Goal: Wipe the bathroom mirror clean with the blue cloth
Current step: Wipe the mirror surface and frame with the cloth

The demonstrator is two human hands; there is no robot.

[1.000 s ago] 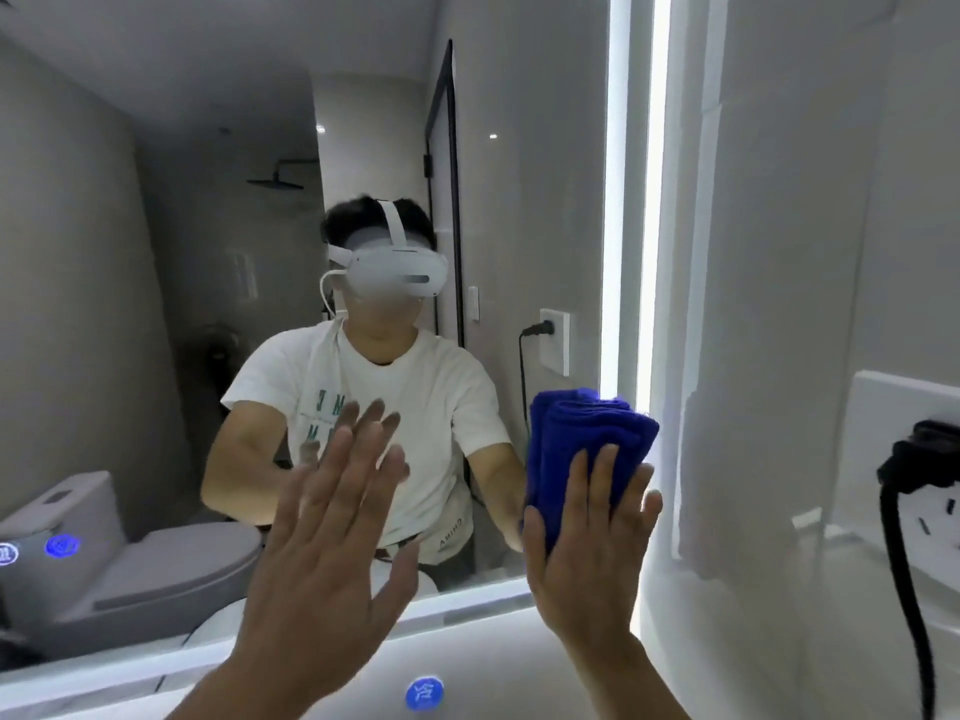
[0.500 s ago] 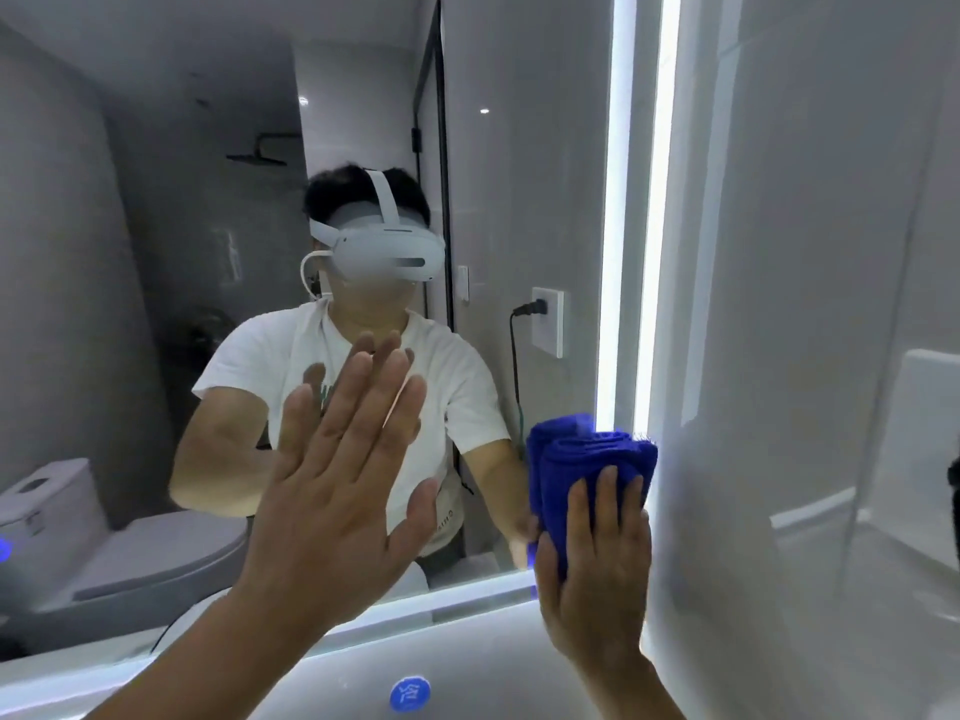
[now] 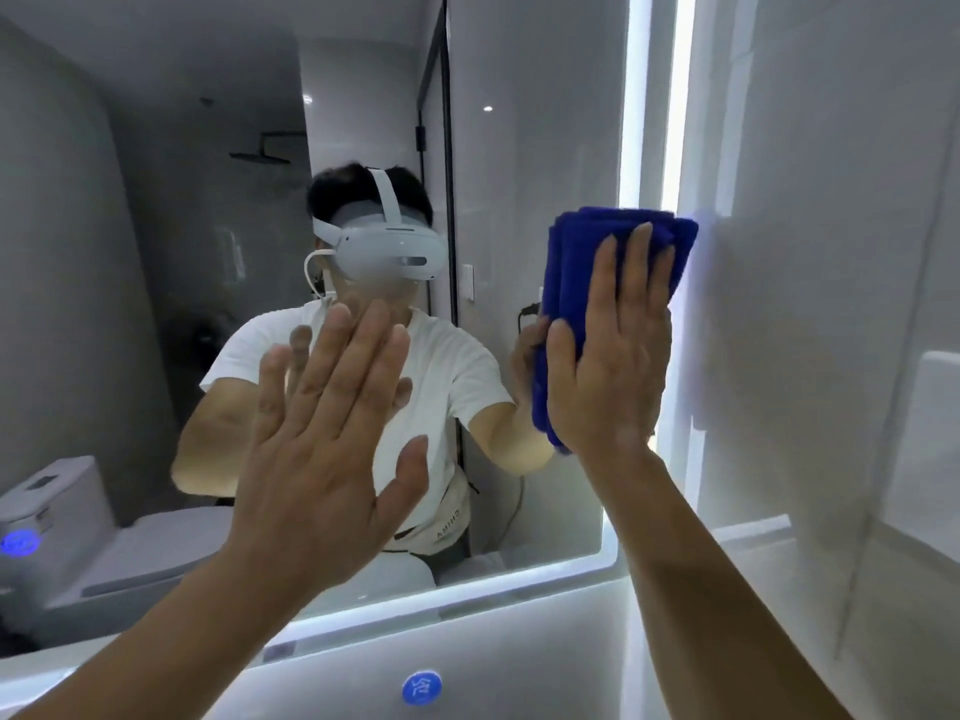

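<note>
Mirror [image 3: 519, 122]: wall-mounted, with a lit strip [image 3: 634, 122] down its right edge. Blue cloth [image 3: 576, 262] was folded into a thick pad and lay flat on the glass at that right edge, beside the strip.

Right grip [image 3: 608, 366]: released, fingers straight and spread over the back of the pad, palm pressing it to the glass. Nothing was clenched. Judged reason: a flat palm spreads pressure across the whole pad, and the folds give a thick, even wiping face.

Left grip [image 3: 322, 439]: also released and holding nothing, palm facing the glass near mid-mirror. Its reflection sat close behind the fingertips. Could not tell whether it touched the glass or stopped just short. Judged reason: bracing the body during the reach to the far edge; if touching, it may leave prints to wipe afterwards.

Writing:
- Round blue button [image 3: 422, 687] on the frosted band below the glass carried a white character, possibly 冷; not certain.
- Reflected waist bag [image 3: 441, 532] showed mirror-reversed letters, too small to read with confidence.
- Reflected toilet [image 3: 78, 517] had a blue glowing spot, with no legible text.
</note>
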